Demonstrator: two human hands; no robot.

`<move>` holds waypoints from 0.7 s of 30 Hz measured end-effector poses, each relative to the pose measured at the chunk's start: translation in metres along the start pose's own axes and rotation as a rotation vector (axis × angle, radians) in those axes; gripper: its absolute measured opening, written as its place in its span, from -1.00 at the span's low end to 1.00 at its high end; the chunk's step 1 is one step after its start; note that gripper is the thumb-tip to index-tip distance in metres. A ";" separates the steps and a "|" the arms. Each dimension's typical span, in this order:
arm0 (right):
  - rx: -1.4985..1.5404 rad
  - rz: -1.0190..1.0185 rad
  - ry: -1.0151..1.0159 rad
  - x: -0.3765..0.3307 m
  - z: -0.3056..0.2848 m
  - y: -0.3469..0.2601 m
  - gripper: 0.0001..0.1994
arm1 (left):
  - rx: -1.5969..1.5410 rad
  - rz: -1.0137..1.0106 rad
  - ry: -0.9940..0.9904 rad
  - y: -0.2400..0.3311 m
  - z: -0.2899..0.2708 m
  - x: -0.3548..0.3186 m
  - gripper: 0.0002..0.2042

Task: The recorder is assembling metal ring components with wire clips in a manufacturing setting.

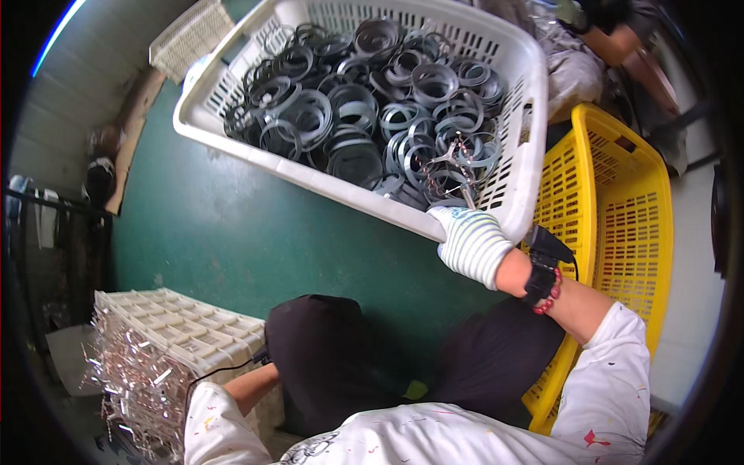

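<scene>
My right hand (474,244), in a white glove with fine stripes, reaches over the near right rim of the white basket (325,184). Its fingers are closed, mostly hidden from above, around the stem of a three-armed metal piece (452,160) with copper-coloured bits on it. That piece stands over the grey metal rings (353,159) heaped in the basket. My left forearm (252,387) runs behind my knee beside an off-white crate (186,329); the hand itself is hidden.
Thin copper and silver metal pieces (147,380) spill from the crate's open side. Yellow baskets (585,194) stand at the right. A small white basket (190,39) lies beyond the green surface (209,217). Another person's arm (612,46) shows at the upper right.
</scene>
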State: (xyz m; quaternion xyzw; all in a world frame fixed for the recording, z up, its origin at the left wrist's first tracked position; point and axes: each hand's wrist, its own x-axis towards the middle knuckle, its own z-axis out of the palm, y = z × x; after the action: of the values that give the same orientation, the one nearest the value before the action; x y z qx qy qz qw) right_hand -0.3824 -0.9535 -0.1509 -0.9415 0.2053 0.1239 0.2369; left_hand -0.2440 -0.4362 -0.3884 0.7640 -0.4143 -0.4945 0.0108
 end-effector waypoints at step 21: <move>0.133 -0.031 0.103 -0.145 0.071 -0.045 -0.50 | 0.123 0.665 0.833 0.288 -0.353 -0.054 -0.76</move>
State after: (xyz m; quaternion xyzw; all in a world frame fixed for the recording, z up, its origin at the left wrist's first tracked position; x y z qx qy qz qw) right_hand -0.5002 -0.8347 -0.1462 -0.9318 0.2105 0.0575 0.2900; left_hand -0.1624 -0.7295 -0.0447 0.7225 -0.6226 -0.0941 0.2856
